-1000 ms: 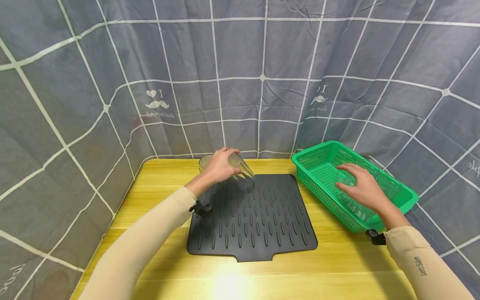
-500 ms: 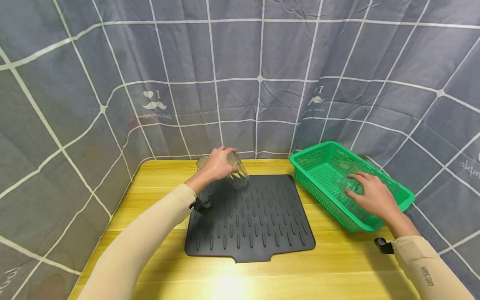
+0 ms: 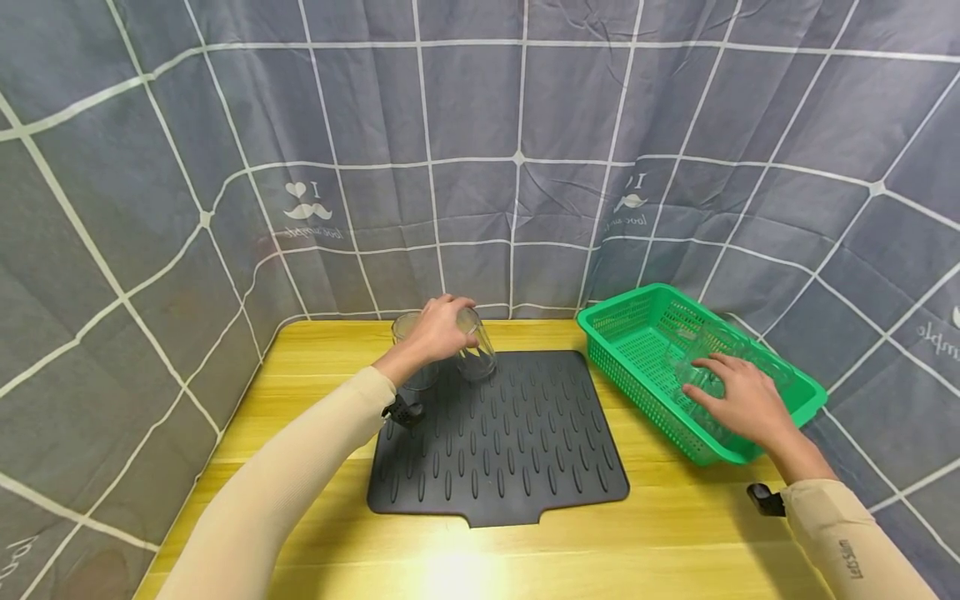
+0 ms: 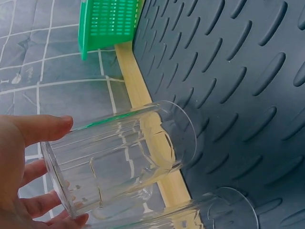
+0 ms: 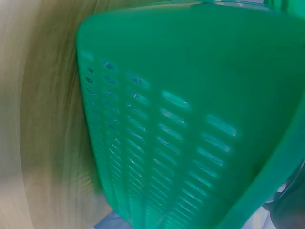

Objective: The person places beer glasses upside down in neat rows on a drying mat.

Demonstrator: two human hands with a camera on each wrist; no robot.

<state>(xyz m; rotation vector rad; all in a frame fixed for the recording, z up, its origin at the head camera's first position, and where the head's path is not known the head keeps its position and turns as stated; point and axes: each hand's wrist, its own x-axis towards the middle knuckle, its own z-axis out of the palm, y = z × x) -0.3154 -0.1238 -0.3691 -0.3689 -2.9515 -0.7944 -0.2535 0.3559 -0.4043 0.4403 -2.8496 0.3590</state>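
My left hand (image 3: 442, 329) grips the upper end of a clear drinking glass (image 3: 477, 357), thumb on one side and fingers on the other. In the left wrist view the far end of this glass (image 4: 119, 152) meets the dark ridged mat (image 3: 510, 450). Another clear glass (image 3: 422, 379) stands left of it on the mat, partly behind my left hand. My right hand (image 3: 742, 400) is over the green basket (image 3: 633, 379), fingers bent and thumb apart, close to clear glasses (image 3: 712, 337) inside. Contact there is unclear; the right wrist view mostly shows the basket wall (image 5: 190, 95).
The mat lies on a yellow wooden table (image 3: 337, 358), its tab toward me. The basket stands slanted to the right of the mat. A grey curtain with white lines (image 3: 480, 200) hangs behind the table and along both sides.
The glass in my left hand has gone from tilted to more upright on the mat. My right hand has shifted slightly right, beside the glasses in the basket.
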